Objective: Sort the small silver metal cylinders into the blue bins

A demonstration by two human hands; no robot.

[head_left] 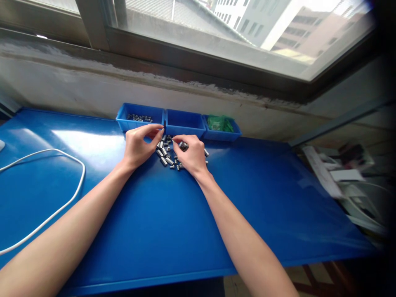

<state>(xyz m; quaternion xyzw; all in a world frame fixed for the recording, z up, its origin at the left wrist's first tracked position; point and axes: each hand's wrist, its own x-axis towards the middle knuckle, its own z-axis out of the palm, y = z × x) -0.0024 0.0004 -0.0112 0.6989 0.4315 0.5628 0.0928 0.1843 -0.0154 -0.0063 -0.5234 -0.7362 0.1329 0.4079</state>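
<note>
A pile of small metal parts (163,152), silvery cylinders and short screw-like pieces, lies on the blue table (148,231) in front of the bins. Over the pile's left side, my left hand (139,142) is closed in a pinch, thumb and forefinger meeting by the near wall of the bins. A small dark spot shows at those fingertips; I cannot tell whether it is a held part. My right hand (192,153) hovers over the right part of the pile, its fingers curled into a pinch. What it holds, if anything, is too small to name, and the hand hides some pieces.
Three blue bins stand in a row against the wall: a left bin (123,113) with small screws, a middle bin (185,119), and a right bin (216,134) with green plastic bags (219,123). A white cable (81,181) curves across the table's left. Clutter (349,177) lies beyond the right edge.
</note>
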